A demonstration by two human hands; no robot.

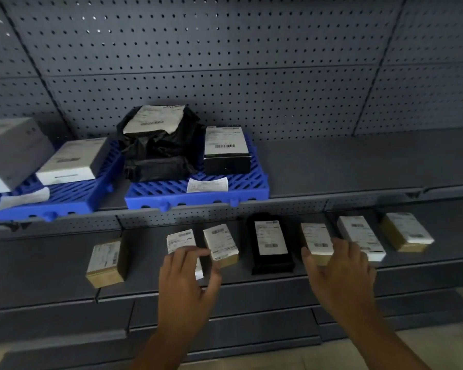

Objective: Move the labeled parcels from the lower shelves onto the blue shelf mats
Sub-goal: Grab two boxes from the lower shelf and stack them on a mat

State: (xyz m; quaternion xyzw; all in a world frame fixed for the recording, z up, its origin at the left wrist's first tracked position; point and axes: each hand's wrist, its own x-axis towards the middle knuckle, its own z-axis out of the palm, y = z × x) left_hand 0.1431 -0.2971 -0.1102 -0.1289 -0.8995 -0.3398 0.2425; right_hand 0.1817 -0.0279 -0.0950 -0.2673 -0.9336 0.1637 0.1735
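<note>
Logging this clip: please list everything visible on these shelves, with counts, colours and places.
Blue shelf mats: two, blue, upper shelf, left and centre.
Grey and white boxes: at least two, on the left mat.
Black bag: one, labelled, on the centre mat.
Black box: one, white label, beside the bag.
Paper slips: two, white, one at each mat's front.
Lower-shelf parcels: seven, labelled, brown or white, one black, in a row.
Pegboard: grey, behind the shelves.
Left hand: over the second parcel; grip unclear.
Right hand: open, over the fifth parcel.
</note>
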